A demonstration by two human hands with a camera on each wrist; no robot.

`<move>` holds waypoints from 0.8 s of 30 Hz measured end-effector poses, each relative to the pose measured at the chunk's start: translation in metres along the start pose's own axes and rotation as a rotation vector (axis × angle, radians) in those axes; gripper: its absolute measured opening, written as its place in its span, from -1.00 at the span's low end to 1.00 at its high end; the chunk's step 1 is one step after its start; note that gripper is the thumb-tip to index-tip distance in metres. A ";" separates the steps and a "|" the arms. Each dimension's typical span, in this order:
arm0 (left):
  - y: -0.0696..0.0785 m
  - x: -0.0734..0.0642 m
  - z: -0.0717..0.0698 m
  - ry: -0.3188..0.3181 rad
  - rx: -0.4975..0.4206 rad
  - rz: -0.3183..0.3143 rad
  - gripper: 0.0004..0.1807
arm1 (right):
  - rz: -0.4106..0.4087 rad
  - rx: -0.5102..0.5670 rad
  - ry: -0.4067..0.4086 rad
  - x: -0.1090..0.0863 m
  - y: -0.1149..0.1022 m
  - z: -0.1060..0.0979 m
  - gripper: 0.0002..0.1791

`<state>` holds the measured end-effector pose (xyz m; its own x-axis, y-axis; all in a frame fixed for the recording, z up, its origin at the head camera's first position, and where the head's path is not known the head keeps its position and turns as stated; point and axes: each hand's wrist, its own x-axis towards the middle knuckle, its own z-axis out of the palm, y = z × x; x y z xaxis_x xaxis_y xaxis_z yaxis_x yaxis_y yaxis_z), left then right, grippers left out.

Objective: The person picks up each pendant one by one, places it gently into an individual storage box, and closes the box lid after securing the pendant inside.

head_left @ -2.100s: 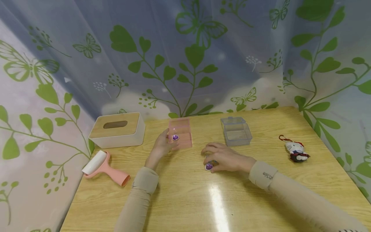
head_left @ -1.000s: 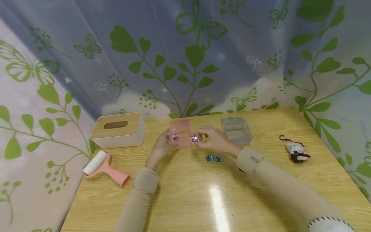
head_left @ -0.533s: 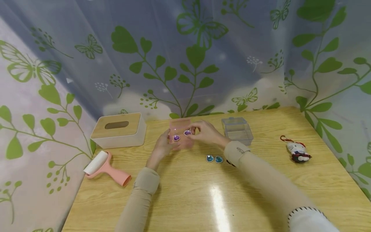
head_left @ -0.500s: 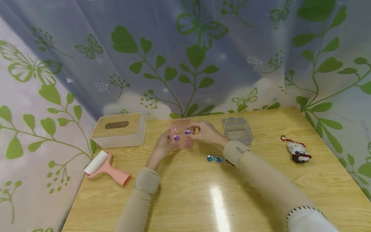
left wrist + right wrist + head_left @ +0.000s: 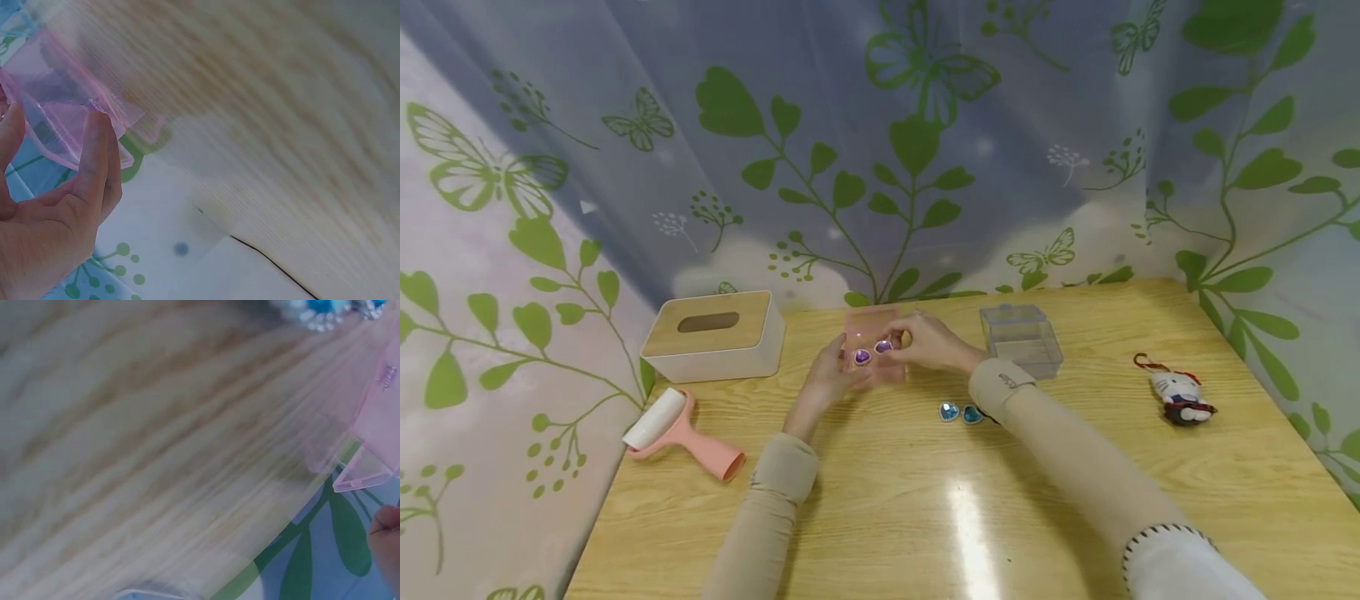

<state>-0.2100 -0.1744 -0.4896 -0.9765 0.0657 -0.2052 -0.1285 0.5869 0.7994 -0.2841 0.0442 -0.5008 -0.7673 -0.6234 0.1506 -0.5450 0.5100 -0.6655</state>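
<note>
The right hand (image 5: 928,340) had its grip pinched on one purple gem (image 5: 883,346) at the open pink box (image 5: 871,318), couldn't tell if it touched bottom. Left hand (image 5: 826,375) held the box's side, other purple gem (image 5: 862,357) inside. Looked like the setting-in step to me, so next probably called for a gentle release. Two blue gems (image 5: 949,412) sat nearer on the counter (image 5: 887,517), clear box (image 5: 1037,367) off right.
</note>
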 end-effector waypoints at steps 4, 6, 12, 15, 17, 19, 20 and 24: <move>0.000 0.001 0.002 -0.002 -0.007 0.012 -0.06 | 0.011 -0.003 -0.036 0.002 0.003 0.002 -0.73; 0.000 0.001 0.002 -0.001 0.002 0.006 -0.04 | 0.019 0.001 -0.047 0.003 0.003 0.002 -0.73; -0.002 0.002 0.002 -0.002 0.003 -0.017 -0.03 | 0.052 0.039 -0.077 0.007 0.003 0.006 -0.73; -0.001 0.002 0.002 0.008 0.028 -0.027 -0.03 | 0.069 0.032 -0.102 0.008 0.004 0.007 -0.72; -0.001 0.002 0.002 0.006 0.025 -0.028 -0.01 | 0.073 0.009 -0.124 0.009 0.004 0.007 -0.72; -0.001 0.002 0.002 0.006 0.020 -0.030 0.00 | 0.072 -0.020 -0.148 0.010 0.003 0.005 -0.73; -0.001 0.001 0.002 0.004 0.016 -0.029 0.00 | 0.073 -0.034 -0.163 0.010 0.001 0.004 -0.76; -0.001 0.001 0.001 0.002 0.016 -0.024 0.00 | 0.064 -0.090 -0.209 0.012 -0.003 -0.001 -0.88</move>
<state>-0.2107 -0.1737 -0.4909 -0.9735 0.0500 -0.2233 -0.1493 0.6011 0.7851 -0.2922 0.0356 -0.4960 -0.7197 -0.6924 -0.0504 -0.5327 0.5974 -0.5995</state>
